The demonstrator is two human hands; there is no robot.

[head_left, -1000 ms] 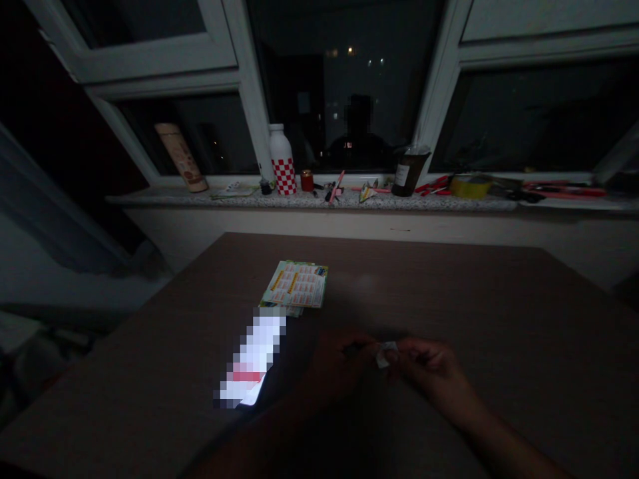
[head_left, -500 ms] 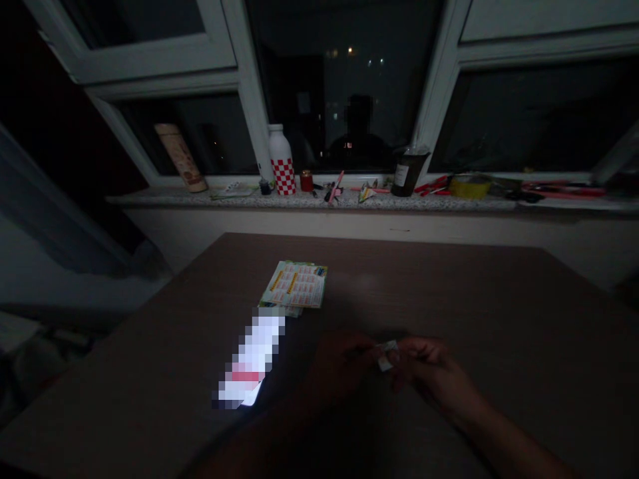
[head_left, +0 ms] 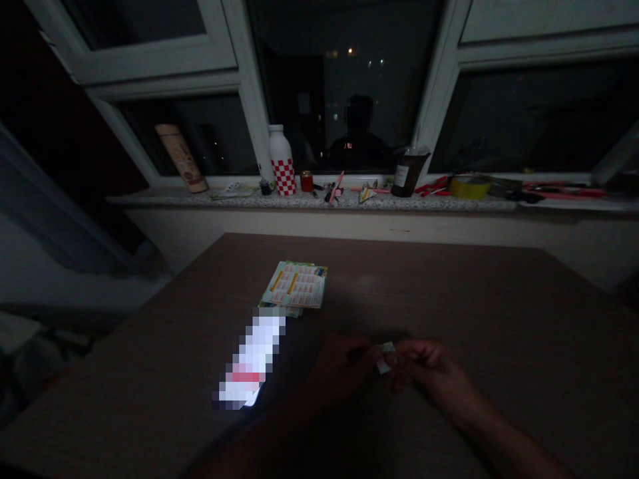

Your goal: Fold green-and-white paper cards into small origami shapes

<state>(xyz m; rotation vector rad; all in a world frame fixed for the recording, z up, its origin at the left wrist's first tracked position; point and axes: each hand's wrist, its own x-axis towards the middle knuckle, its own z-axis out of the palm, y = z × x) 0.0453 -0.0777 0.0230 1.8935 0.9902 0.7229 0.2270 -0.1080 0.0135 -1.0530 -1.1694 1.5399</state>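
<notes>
Between my two hands, above the brown table, is a small whitish piece of paper. My left hand, deep in shadow, pinches its left side. My right hand grips its right side between thumb and fingers. Poor light hides the fingertips and any print on the paper. Left of my hands lies a lit phone, its screen blurred out. Just beyond the phone is a small stack of printed cards with red and yellow marks.
Along the stone windowsill stand a tan flask, a red-checked white bottle, a red jar, and a dark drink cup. Yellow tape and several pens lie further right.
The piece of paper has shifted and turned slightly between my fingers. Both hands stay in nearly the same spot; the phone and cards have not moved.
</notes>
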